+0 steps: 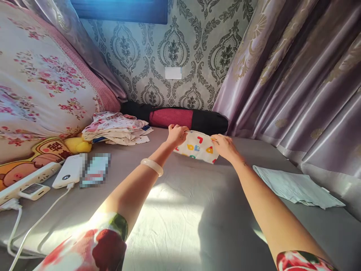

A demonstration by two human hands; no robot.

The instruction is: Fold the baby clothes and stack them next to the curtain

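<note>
Between my two hands hangs a small white cloth printed with colourful letter-like shapes, its upper edge stretched level over the grey sheet. My left hand is closed on its upper left corner. The upper right corner is pinched in my right hand. It appears folded; whether it is a garment or a plain cloth I cannot tell. To the left of my left hand lies a pile of folded printed fabrics. A folded pale green cloth rests flat to the right of my right forearm.
Behind my hands a black and pink rolled bag lies along the wall. At left are a power strip, a white power bank with a cable, a blurred flat item and a yellow plush. Curtains hang at right.
</note>
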